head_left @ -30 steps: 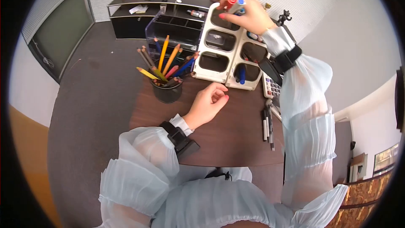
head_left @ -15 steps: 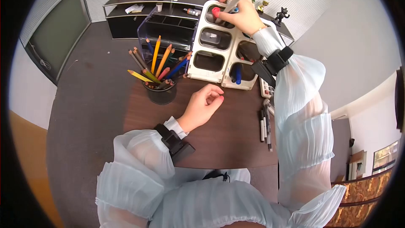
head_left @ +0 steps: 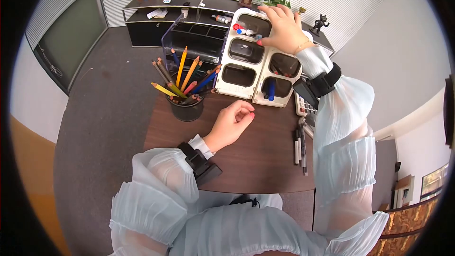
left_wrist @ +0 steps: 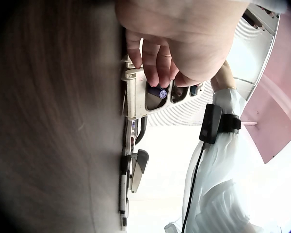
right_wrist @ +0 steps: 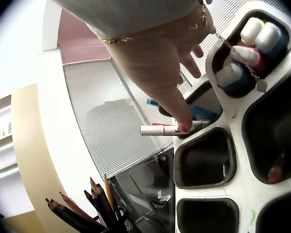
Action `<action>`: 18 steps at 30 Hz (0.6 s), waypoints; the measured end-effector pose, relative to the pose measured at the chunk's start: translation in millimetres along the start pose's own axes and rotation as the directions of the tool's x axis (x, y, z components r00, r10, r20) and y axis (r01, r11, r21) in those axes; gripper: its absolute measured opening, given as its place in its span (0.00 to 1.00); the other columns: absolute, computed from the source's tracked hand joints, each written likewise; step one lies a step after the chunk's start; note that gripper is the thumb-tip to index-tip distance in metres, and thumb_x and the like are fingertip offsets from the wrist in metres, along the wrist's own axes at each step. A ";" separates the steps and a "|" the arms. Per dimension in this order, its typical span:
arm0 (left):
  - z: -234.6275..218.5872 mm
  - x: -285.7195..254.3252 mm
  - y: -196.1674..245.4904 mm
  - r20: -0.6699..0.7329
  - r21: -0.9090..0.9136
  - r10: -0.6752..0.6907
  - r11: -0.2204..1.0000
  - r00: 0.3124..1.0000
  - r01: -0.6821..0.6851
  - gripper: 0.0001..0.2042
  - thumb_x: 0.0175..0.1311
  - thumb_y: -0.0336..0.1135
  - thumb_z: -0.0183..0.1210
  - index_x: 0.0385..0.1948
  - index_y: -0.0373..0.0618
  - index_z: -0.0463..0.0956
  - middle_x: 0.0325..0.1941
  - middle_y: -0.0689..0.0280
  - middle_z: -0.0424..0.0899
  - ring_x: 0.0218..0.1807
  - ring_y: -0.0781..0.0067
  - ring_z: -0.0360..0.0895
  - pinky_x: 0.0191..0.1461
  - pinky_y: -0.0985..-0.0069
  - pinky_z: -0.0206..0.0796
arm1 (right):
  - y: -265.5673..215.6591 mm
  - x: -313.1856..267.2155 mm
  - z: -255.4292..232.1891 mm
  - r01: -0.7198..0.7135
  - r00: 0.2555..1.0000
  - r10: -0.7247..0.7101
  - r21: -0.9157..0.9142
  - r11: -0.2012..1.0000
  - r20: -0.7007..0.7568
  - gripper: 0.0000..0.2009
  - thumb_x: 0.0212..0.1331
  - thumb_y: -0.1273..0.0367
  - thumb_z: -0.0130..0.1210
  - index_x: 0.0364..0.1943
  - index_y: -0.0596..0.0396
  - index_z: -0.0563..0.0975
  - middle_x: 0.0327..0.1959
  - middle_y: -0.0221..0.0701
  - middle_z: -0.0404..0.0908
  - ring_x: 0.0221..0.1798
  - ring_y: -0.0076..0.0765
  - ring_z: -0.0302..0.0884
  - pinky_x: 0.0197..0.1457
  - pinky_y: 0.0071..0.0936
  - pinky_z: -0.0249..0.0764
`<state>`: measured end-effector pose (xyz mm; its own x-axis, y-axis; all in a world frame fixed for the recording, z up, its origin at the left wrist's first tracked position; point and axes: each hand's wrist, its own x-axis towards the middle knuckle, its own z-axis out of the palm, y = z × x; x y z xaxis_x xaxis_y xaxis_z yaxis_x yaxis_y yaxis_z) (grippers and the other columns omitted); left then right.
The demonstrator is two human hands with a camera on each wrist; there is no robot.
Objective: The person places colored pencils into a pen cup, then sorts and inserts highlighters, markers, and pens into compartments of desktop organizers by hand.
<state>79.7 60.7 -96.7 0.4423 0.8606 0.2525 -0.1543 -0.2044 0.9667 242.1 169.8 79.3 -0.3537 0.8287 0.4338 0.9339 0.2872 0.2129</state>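
My right hand (head_left: pixel 286 32) is over the far left compartment of a white desk organizer (head_left: pixel 245 63), its fingers spread. Inside that compartment lean a red-ended marker (head_left: pixel 236 27) and a blue-ended marker (head_left: pixel 241 32), their ends over the rim. In the right wrist view, my thumb lies right at the white marker (right_wrist: pixel 157 130), without the fingers closed round it. My left hand (head_left: pixel 227 125) rests on the brown table in front of the organizer, fingers loosely curled and holding nothing. A blue pen (head_left: pixel 271 89) stands in the near right compartment.
Left of the organizer is a black mesh cup (head_left: pixel 187 111) full of colored pencils. A calculator (head_left: pixel 303 107) and several pens (head_left: pixel 300 149) lie on the right side of the table. Behind stands a black shelf (head_left: pixel 142 15). Correction-type bottles (right_wrist: pixel 269 39) sit in another compartment.
My right hand has let go of the two markers and spread its fingers. The markers now lean to the left in the far compartment. The left hand stays loosely curled on the table.
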 end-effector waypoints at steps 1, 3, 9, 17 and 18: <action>0.6 0.0 -0.8 -0.025 -0.005 0.027 1.000 0.999 -0.027 0.07 0.58 0.30 0.56 0.37 0.40 0.72 0.26 0.67 0.79 0.24 0.85 0.70 0.29 0.85 0.63 | -1.0 -4.9 -4.6 -0.005 1.000 0.005 0.000 1.000 0.000 0.37 0.39 0.58 0.66 0.58 0.43 0.64 0.60 0.34 0.64 0.67 0.48 0.49 0.67 0.56 0.43; 0.1 -0.4 -1.7 -0.022 -0.009 0.031 0.999 0.999 -0.032 0.07 0.58 0.30 0.56 0.36 0.40 0.72 0.26 0.67 0.79 0.24 0.85 0.70 0.29 0.85 0.63 | -0.6 -20.0 -18.2 0.153 0.977 -0.146 0.034 0.988 -0.155 0.35 0.41 0.64 0.64 0.58 0.44 0.64 0.61 0.34 0.63 0.68 0.48 0.48 0.67 0.57 0.43; -0.5 -2.1 4.4 0.050 0.008 -0.034 0.999 0.998 0.033 0.07 0.60 0.27 0.53 0.39 0.40 0.70 0.29 0.68 0.78 0.31 0.85 0.73 0.35 0.86 0.63 | -18.0 -150.6 -77.0 0.255 0.963 -0.238 0.144 0.956 -0.129 0.14 0.44 0.70 0.61 0.38 0.54 0.74 0.33 0.34 0.76 0.35 0.44 0.72 0.39 0.35 0.70; -0.2 -2.0 0.9 0.076 0.013 -0.051 0.999 0.996 0.050 0.07 0.60 0.27 0.53 0.38 0.39 0.70 0.29 0.68 0.78 0.30 0.84 0.73 0.35 0.85 0.63 | -23.1 -262.4 -23.2 -0.179 0.775 0.189 -0.078 0.981 0.603 0.20 0.47 0.61 0.60 0.39 0.62 0.70 0.25 0.39 0.77 0.29 0.41 0.77 0.30 0.32 0.73; -0.1 -1.6 -0.1 0.076 0.017 -0.049 0.999 0.996 0.048 0.07 0.60 0.27 0.53 0.38 0.39 0.70 0.29 0.68 0.78 0.30 0.84 0.73 0.35 0.85 0.63 | -24.0 -265.9 -14.6 -0.151 0.815 0.131 -0.010 0.988 0.564 0.21 0.47 0.61 0.59 0.40 0.63 0.69 0.26 0.40 0.77 0.29 0.40 0.77 0.31 0.32 0.73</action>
<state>78.9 59.4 -97.2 0.5152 0.8317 0.2070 -0.1180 -0.1703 0.9783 312.9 -64.5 -28.3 -0.1372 0.9841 -0.1126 0.9762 0.1536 0.1533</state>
